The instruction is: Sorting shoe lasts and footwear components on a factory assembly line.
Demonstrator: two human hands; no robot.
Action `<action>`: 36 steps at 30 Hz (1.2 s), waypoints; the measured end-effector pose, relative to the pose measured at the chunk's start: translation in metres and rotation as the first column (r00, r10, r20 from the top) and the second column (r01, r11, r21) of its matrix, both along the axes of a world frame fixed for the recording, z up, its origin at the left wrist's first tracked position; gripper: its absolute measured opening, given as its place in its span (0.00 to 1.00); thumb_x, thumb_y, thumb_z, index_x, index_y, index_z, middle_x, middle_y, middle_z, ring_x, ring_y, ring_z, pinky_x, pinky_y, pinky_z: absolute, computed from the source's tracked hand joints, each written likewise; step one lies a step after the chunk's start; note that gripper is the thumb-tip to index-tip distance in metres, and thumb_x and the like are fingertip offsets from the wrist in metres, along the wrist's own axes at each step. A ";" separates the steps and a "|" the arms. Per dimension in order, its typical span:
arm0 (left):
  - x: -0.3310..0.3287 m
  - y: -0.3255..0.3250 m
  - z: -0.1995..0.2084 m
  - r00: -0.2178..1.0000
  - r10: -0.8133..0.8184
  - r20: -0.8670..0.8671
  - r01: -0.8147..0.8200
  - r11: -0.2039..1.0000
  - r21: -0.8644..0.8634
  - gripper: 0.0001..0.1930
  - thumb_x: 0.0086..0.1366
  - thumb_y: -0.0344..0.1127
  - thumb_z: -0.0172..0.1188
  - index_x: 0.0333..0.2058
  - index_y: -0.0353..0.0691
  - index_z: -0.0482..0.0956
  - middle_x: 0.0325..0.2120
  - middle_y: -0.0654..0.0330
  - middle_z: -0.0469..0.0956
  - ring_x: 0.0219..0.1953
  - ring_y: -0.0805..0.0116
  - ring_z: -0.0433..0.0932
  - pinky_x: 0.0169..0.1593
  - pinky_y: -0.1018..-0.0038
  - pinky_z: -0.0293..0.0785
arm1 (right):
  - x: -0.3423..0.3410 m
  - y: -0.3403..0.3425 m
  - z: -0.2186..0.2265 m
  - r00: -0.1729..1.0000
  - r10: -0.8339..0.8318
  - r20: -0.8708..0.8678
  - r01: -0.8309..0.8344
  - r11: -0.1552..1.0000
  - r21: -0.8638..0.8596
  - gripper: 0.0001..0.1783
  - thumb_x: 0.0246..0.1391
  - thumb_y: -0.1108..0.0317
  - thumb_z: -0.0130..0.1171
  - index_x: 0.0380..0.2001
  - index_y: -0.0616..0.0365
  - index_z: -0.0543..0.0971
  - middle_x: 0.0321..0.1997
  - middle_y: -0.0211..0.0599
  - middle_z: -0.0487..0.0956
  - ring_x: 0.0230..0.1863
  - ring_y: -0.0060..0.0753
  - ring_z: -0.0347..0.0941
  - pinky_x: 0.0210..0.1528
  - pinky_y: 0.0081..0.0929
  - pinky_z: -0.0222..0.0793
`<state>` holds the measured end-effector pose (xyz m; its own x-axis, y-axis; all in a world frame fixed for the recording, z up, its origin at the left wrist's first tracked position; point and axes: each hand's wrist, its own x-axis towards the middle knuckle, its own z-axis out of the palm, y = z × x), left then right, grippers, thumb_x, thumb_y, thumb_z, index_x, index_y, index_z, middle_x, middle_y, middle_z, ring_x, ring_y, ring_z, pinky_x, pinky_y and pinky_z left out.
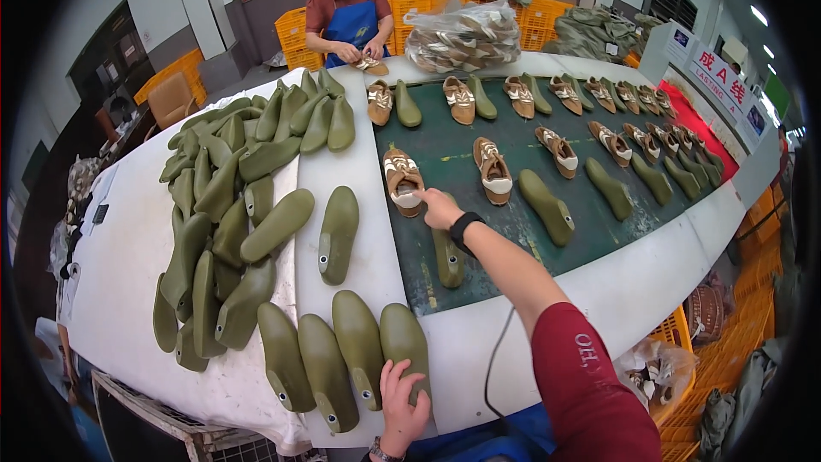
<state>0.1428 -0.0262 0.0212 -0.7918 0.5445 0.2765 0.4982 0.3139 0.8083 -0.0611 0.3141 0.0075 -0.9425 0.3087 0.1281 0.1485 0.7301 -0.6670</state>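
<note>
My right hand (440,210) reaches over the green belt, its index finger at the heel opening of a brown and white sneaker (402,175). The other fingers are curled, and the thumb is mostly hidden. Under my right wrist lies an olive green shoe last (448,257), partly covered by the arm. Close to the table's front edge, my left hand (402,411) rests with fingers apart against the lower end of another green shoe last (404,346). That last is rightmost in a row of several on the white surface.
A heap of green lasts (214,231) covers the left table. More sneakers (492,171) and lasts stand in rows on the green belt (513,274). Across the table, a person in a blue apron (351,26) handles a shoe beside a clear bag of shoes (466,34). A dark cable (496,359) hangs beside my right arm.
</note>
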 end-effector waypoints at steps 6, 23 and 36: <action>-0.001 0.000 -0.007 0.998 0.012 -0.061 -0.012 1.000 -0.003 0.13 0.48 0.25 0.55 0.36 0.38 0.75 0.49 0.48 0.69 0.58 0.40 0.61 0.61 0.54 0.56 | 0.113 -0.003 0.036 0.907 0.322 0.272 -0.361 0.927 0.104 0.21 0.45 0.72 0.51 0.45 0.57 0.77 0.45 0.50 0.78 0.48 0.51 0.73 0.51 0.38 0.69; -0.002 -0.004 -0.004 0.997 0.001 -0.072 -0.004 0.999 -0.047 0.14 0.48 0.24 0.55 0.37 0.36 0.74 0.49 0.47 0.69 0.58 0.40 0.61 0.61 0.54 0.57 | 0.019 -0.003 0.049 0.925 0.177 0.336 -0.307 0.869 0.388 0.10 0.44 0.74 0.52 0.30 0.62 0.80 0.37 0.50 0.79 0.41 0.49 0.76 0.44 0.39 0.72; 0.002 -0.003 0.000 1.000 -0.018 -0.018 0.018 0.999 -0.036 0.13 0.52 0.23 0.51 0.39 0.36 0.74 0.53 0.48 0.66 0.61 0.43 0.56 0.60 0.59 0.56 | -0.014 -0.049 0.010 0.989 -0.028 0.146 -0.028 0.931 0.364 0.08 0.43 0.69 0.55 0.27 0.58 0.81 0.33 0.49 0.81 0.37 0.46 0.78 0.40 0.40 0.74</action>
<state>0.1449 -0.0290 0.0212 -0.7769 0.5683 0.2711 0.5184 0.3330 0.7876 -0.0756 0.2652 0.0179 -0.9592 0.2672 0.0922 0.2245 0.9183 -0.3260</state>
